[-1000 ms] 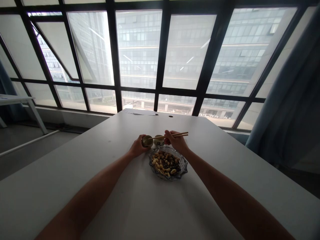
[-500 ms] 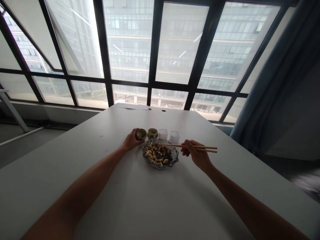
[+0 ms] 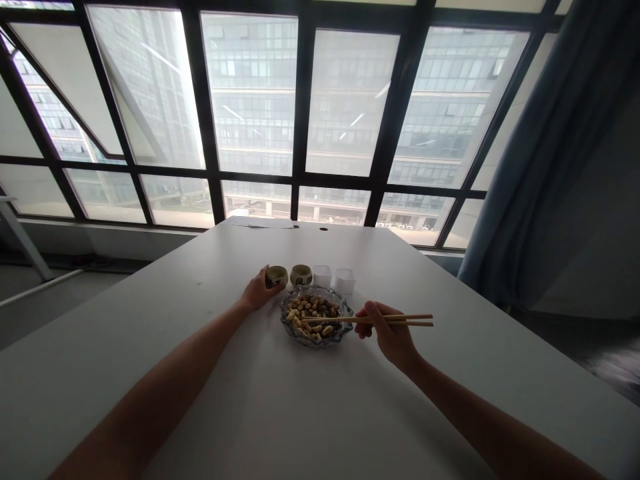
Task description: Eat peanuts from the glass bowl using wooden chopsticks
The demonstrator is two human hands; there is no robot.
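My left hand (image 3: 259, 289) is wrapped round a small ceramic cup (image 3: 277, 276) with dark characters on it, upright just behind the left rim of a glass bowl (image 3: 315, 343). Peanuts and darker pieces fill the bowl. A second ceramic cup (image 3: 301, 275) stands beside the held one, followed to the right by two clear plastic cups (image 3: 322, 275) (image 3: 345, 281). Right of the bowl, my right hand (image 3: 387, 328) grips a pair of wooden chopsticks (image 3: 413, 319); their tips reach over the peanuts at the bowl's left part. Whether the tips hold anything cannot be made out.
Everything stands on a long white table (image 3: 310, 413). White paper (image 3: 263, 223) lies at its far left edge, near two dark round spots. Beyond are large windows, with a blue curtain (image 3: 520, 167) at the right and a metal frame (image 3: 25, 237) at the left.
The chopstick tips have moved from the bowl's back part nearer to its left front. The cup in my left hand, tilted before, now looks upright. The view has tipped up slightly.
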